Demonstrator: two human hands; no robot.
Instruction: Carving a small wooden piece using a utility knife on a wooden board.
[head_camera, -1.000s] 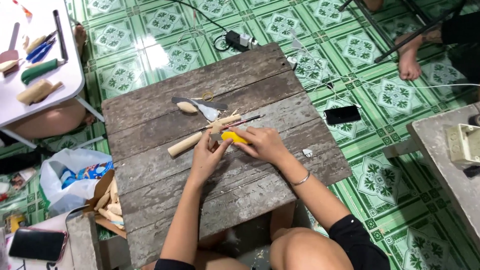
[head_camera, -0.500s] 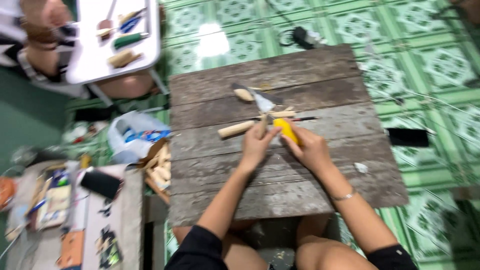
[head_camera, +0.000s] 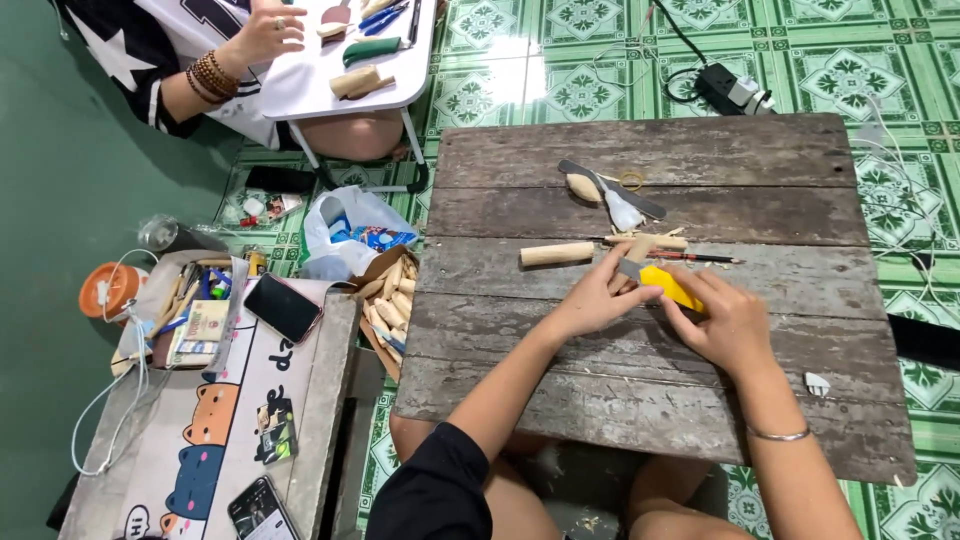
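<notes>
Since the earlier frames your head has swung left, so the wooden table (head_camera: 650, 400) now sits right of centre and a second person's hand (head_camera: 262, 32) at a small white table (head_camera: 300, 90) shows at 11 o'clock; your own hands have hardly shifted on the planks.

Your left hand (head_camera: 597, 297) pinches a small wood piece (head_camera: 638, 250) at its lower end, fingers closed on it. Your right hand (head_camera: 725, 322) is wrapped around the yellow-handled utility knife (head_camera: 668, 285), its grey tip touching the wood piece. Both sit near the table's middle.

At 12 o'clock of your hands lie a carved wooden spoon blank (head_camera: 582, 186) and a grey blade-like tool (head_camera: 610, 188); at 10 o'clock a wooden dowel (head_camera: 557, 254); at 2 o'clock a thin pencil (head_camera: 700, 258). A box of wood offcuts (head_camera: 388, 300) stands off the table's left edge.

Judgement: carving is mid-way, grip unchanged.
</notes>
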